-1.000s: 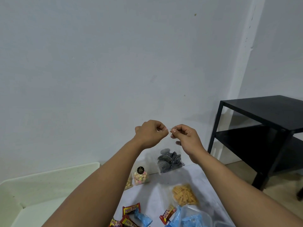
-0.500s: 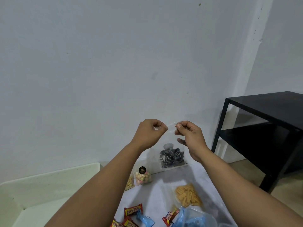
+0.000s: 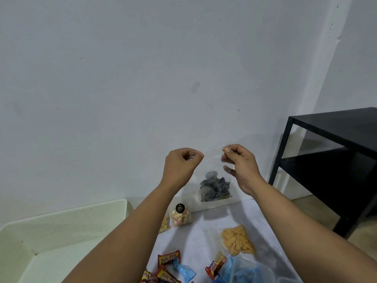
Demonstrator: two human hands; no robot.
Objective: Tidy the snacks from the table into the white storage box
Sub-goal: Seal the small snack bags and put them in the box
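Hands are raised in front of the white wall, and both hold one clear plastic bag (image 3: 214,172) by its top edge. The left hand (image 3: 181,166) has its fingers curled into a loose fist and pinches the left top corner of the bag. The right hand (image 3: 238,162) pinches the right top corner between thumb and forefinger, while its other fingers are bent and a little spread. The bag hangs down between the two hands, above the table, and dark swirl-patterned cookies (image 3: 214,187) sit together at its bottom.

The table (image 3: 206,233) has a pale surface. On it, near the wall, stands a small bag of pastel round sweets (image 3: 181,217) with a black round sticker, and just beside it, partly hidden by the left forearm, there is another small bag with yellowish pieces (image 3: 164,224). More to the right lies a clear bag of orange stick snacks (image 3: 237,240). At the near edge lie several red wrapped bars (image 3: 169,259) and blue wrapped sweets (image 3: 184,271), some touching each other. The white storage box (image 3: 67,221) stands at the left of the table, open at the top. A black shelf (image 3: 334,152) stands at the right, apart from the table.
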